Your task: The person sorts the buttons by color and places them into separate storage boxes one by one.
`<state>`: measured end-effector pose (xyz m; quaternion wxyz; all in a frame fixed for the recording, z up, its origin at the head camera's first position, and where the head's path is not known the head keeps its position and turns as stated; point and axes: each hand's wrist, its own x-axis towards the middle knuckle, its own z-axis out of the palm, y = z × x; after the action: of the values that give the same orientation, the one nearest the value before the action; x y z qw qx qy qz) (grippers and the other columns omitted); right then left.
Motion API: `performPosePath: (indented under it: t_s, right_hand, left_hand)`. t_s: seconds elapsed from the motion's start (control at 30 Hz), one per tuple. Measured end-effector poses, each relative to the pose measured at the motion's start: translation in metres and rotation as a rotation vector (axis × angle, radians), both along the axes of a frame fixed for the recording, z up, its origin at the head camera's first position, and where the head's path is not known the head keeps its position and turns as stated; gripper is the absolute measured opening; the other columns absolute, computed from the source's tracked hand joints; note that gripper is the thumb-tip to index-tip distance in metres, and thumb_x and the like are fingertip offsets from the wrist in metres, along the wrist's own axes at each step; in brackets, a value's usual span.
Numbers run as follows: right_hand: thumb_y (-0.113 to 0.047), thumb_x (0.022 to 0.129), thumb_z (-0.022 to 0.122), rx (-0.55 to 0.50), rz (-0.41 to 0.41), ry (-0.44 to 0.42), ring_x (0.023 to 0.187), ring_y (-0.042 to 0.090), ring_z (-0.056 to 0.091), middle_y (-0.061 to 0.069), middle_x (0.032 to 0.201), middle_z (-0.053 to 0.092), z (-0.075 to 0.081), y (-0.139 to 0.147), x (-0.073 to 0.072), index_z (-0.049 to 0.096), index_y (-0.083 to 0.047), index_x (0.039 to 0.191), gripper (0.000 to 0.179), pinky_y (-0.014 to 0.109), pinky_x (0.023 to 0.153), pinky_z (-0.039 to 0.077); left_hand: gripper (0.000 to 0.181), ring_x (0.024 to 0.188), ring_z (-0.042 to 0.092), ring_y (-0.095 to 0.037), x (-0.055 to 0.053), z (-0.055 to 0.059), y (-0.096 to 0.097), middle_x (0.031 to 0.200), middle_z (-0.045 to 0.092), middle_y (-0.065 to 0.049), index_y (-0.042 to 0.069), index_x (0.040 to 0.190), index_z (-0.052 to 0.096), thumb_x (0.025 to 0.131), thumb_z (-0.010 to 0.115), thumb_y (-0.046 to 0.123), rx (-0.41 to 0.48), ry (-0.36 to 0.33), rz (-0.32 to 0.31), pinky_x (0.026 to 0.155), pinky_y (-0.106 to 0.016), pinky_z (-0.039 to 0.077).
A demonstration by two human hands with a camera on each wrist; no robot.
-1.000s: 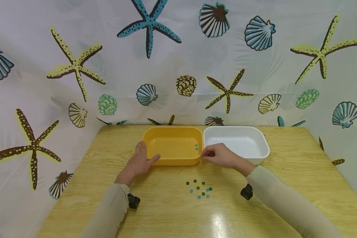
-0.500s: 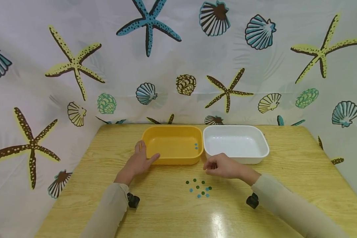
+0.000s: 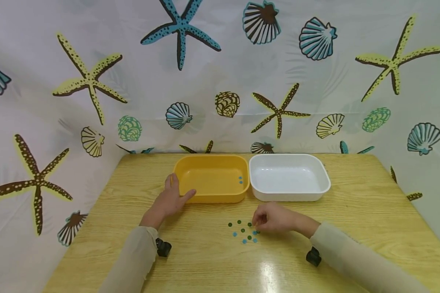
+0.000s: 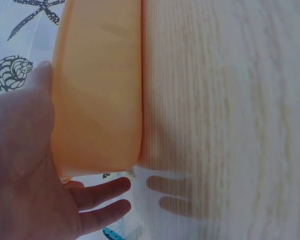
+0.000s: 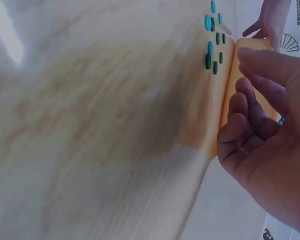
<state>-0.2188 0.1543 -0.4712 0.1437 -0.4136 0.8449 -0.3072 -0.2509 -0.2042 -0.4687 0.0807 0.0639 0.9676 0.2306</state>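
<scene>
My left hand [image 3: 168, 202] rests at the near left corner of a yellow plastic tray [image 3: 220, 199]. Its thumb lies on the front rim and its other fingers are at the left end; in the left wrist view two straight fingers [image 4: 106, 194] stick out past the tray. Two small blue discs [image 3: 240, 178] lie inside at the right. My right hand [image 3: 275, 217] hovers just right of a loose group of small green discs [image 3: 230, 224] and blue discs [image 3: 244, 241] on the table. Its fingers are loosely bent, and nothing shows between thumb and index finger in the right wrist view.
A white tray [image 3: 289, 197] stands right of the yellow one, side by side with it. Both are near the back of the wooden table [image 3: 205, 264], before a cloth [image 3: 205, 81] printed with starfish and shells.
My right hand has moved from between the two trays' front edges toward me, down to the discs. My left hand has stayed at the yellow tray's corner.
</scene>
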Motion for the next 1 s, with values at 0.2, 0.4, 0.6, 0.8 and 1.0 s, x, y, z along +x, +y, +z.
performPosePath:
  t_s: [0.2,0.4,0.6,0.8,1.0]
  right_hand:
    - [-0.004,0.081,0.072,0.014,0.029,-0.026,0.077,0.006,0.054,-0.003,0.085,0.061,-0.0069,-0.0012,0.0017,0.071,-0.007,0.093,0.013,0.021,0.069,0.047]
    - [-0.004,0.081,0.073,0.030,0.040,-0.036,0.075,0.006,0.054,-0.003,0.084,0.061,-0.0104,-0.0026,0.0021,0.071,-0.007,0.094,0.014,0.021,0.068,0.046]
    - [-0.005,0.081,0.073,0.048,0.039,-0.036,0.076,0.007,0.054,-0.004,0.084,0.060,-0.0096,-0.0041,0.0029,0.072,-0.008,0.094,0.014,0.021,0.068,0.046]
    - [-0.005,0.082,0.072,0.061,0.039,-0.031,0.076,0.007,0.055,-0.004,0.085,0.060,-0.0089,-0.0055,0.0041,0.073,-0.008,0.093,0.012,0.021,0.068,0.046]
    - [-0.006,0.083,0.072,0.064,0.040,-0.028,0.075,0.004,0.053,-0.005,0.085,0.060,-0.0094,-0.0054,0.0042,0.073,-0.009,0.093,0.011,0.021,0.068,0.046]
  left_hand:
    - [0.107,0.096,0.058,-0.041,-0.0008,0.0003,-0.0011,0.151,-0.008,-0.030,-0.009,0.146,-0.011,0.089,0.034,0.070,-0.004,-0.006,0.003,0.081,-0.050,0.047]
    - [0.109,0.091,0.059,-0.039,-0.0009,0.0017,-0.0011,0.150,-0.010,-0.029,-0.009,0.145,-0.012,0.088,0.034,0.072,0.001,-0.022,-0.003,0.079,-0.048,0.048]
    - [0.110,0.095,0.058,-0.041,-0.0015,0.0020,-0.0006,0.150,-0.010,-0.030,-0.009,0.145,-0.012,0.088,0.035,0.072,0.005,-0.027,-0.002,0.082,-0.050,0.047]
    - [0.110,0.098,0.057,-0.042,-0.0016,0.0010,-0.0007,0.151,-0.010,-0.029,-0.008,0.145,-0.013,0.088,0.034,0.073,0.004,-0.032,0.003,0.085,-0.051,0.046]
    - [0.110,0.100,0.056,-0.042,-0.0017,0.0002,-0.0006,0.151,-0.011,-0.027,-0.006,0.146,-0.014,0.088,0.036,0.072,0.007,-0.037,0.016,0.086,-0.051,0.045]
